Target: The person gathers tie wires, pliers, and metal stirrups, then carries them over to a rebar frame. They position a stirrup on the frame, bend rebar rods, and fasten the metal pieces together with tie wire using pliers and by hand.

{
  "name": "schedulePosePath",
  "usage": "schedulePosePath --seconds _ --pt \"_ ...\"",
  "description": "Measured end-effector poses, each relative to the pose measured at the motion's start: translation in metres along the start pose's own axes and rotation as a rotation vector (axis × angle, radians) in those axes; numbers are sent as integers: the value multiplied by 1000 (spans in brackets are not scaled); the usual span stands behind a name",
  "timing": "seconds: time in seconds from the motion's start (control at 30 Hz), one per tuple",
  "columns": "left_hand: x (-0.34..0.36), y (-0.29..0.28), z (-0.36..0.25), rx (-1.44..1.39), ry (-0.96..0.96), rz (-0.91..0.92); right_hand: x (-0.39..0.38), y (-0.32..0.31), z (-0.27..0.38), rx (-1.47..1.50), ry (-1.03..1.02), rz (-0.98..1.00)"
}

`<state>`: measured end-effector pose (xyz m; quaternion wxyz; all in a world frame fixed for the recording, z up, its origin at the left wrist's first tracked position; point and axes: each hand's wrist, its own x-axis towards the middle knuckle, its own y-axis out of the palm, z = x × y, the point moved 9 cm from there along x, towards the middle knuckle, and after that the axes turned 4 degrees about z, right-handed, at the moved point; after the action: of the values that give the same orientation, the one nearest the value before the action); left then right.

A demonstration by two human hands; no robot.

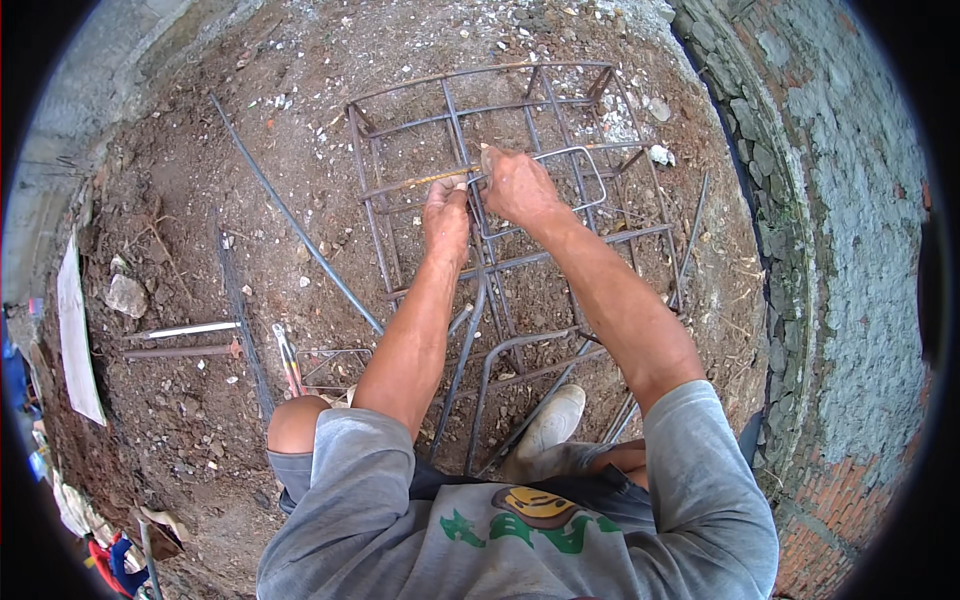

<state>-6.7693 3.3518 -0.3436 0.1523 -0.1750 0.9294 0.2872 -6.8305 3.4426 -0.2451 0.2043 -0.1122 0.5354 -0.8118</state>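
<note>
A rebar cage point(520, 262) of crossed, rusty steel bars lies on the ground in front of me. My left hand point(447, 215) is closed at a bar crossing in its middle, thumb and fingers pinching a bar there. Right beside it, my right hand point(517, 188) is closed over the left end of a bent rectangular rebar stirrup point(603, 188), which rests on top of the cage. The fingertips of both hands nearly meet. The right hand hides the stirrup's end and part of the crossing.
Bent bars point(483, 385) reach toward my legs. A long loose rod point(290, 215) lies left of the cage, and pliers with red handles point(290, 362) lie near my left knee. A rough wall point(860, 250) runs along the right. My shoe point(553, 418) stands beside the bars.
</note>
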Motion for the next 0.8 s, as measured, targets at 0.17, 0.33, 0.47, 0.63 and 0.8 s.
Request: schedulePosePath --seconds 0.17,0.33,0.47,0.63,0.8 --pt "-1 -3 -3 89 15 35 -5 10 5 -75 -52 91" --pt "-1 -1 -5 42 9 74 -2 14 -2 -37 2 148" --pt "-3 -1 -5 122 7 97 -2 10 -8 -5 73 106" --pt "-1 -2 -11 210 98 119 4 5 2 -49 144 213" --pt "2 -5 -15 345 193 82 4 5 0 17 118 211"
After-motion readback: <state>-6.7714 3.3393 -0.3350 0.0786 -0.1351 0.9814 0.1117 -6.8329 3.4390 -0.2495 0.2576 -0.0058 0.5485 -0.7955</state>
